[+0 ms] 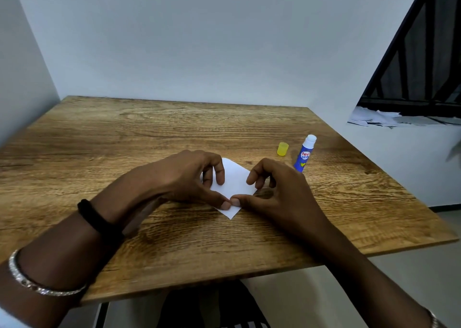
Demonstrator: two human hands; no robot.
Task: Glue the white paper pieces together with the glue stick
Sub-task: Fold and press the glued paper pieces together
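Two hands are on one wooden worktop (124,138), with one glue stick (304,154), one yellow cap (283,149) and one visible shape of white paper (233,185). The left arm wears two bands: a black band (99,217) at the wrist and a silver bangle (37,277) further up the forearm.

Whether the white paper is a single sheet or several pieces laid over each other cannot be made out, because the hands cover much of it. Only its far corner, middle and near corner show. The glue stick's lower end is hidden behind the right hand, so I cannot tell whether it stands or lies. Its white tip is bare, and the cap sits apart, just to its left. A second bangle (435,321) on the right arm is cut off by the frame's bottom edge. A heap of paper scraps (374,119) on the sill at upper right is too blurred to count.

The white paper lies flat at the centre of the worktop, between and beneath both hands. The left hand (189,178) holds it down with curled fingers on its left part and the thumb on the near corner. The right hand (277,190) does the same from the right, thumb tip touching the left thumb and bent fingers over the right edge.
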